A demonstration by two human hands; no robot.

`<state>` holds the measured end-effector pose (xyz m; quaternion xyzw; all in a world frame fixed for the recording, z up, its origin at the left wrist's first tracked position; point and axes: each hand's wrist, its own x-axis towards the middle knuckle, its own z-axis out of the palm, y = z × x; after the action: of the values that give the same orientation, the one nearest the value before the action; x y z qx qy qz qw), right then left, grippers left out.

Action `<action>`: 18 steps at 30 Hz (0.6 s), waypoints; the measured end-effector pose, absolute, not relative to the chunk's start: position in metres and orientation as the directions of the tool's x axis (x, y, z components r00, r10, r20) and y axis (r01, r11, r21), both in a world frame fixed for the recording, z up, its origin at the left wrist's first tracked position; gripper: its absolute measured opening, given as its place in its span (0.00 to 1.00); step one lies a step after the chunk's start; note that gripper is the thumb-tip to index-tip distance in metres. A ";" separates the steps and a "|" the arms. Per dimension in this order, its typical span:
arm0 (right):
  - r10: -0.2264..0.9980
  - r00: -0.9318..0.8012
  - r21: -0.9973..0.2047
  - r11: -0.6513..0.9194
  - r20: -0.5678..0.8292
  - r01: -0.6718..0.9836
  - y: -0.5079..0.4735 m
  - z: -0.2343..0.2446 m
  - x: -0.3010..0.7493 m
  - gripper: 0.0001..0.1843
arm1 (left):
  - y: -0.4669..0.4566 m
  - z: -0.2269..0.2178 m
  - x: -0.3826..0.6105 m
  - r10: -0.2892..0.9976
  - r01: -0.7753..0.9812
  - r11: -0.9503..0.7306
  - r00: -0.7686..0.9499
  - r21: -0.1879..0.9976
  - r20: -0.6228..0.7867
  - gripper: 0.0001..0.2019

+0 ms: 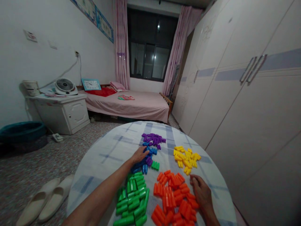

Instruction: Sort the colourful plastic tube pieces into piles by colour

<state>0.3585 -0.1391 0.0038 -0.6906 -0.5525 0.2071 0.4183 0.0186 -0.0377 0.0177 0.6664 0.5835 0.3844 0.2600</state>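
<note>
My left hand [140,154] reaches over the blue plastic pieces [153,151], fingers stretched out and touching the pile, covering part of it. A purple piece [149,161] and a green piece [155,165] lie beside these blue pieces. My right hand [202,191] rests at the right edge of the orange pile [168,196], its fingers curled in; whether anything is inside them is hidden. Just beyond its fingertips are the yellow pieces [185,158]. Below my left forearm spreads the green pile [134,197], and the purple pile [153,139] lies farthest back.
A checked cloth covers the round table [98,169]. Behind it stands a bed [141,103], with a white cabinet [75,116] bearing a fan [65,85] at left. A tall wardrobe [254,125] runs along the right. Slippers [44,199] and a teal basin [22,130] are on the floor.
</note>
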 end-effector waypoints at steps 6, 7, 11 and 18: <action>0.937 0.294 -0.819 -0.013 0.191 0.574 -0.141 0.008 0.356 0.24 | -0.091 0.030 0.019 0.960 0.561 -0.278 0.130 0.780 0.248 0.24; 0.936 0.291 -0.815 -0.007 0.198 0.579 -0.141 0.007 0.357 0.23 | -0.106 0.029 0.012 0.956 0.586 -0.287 0.120 0.758 0.269 0.24; 0.935 0.301 -0.816 -0.022 0.189 0.578 -0.139 0.002 0.356 0.23 | -0.171 0.007 -0.027 0.974 0.714 -0.212 0.097 0.668 0.205 0.28; 0.928 0.325 -0.852 -0.016 0.182 0.524 -0.139 0.000 0.353 0.23 | -0.244 -0.032 -0.058 0.918 0.760 -0.390 0.277 0.520 0.284 0.53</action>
<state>0.3529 -0.1394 -0.0001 -0.6768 -0.5364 0.2235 0.4520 -0.0578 -0.2443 -0.0316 0.7864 0.5335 0.2771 0.1425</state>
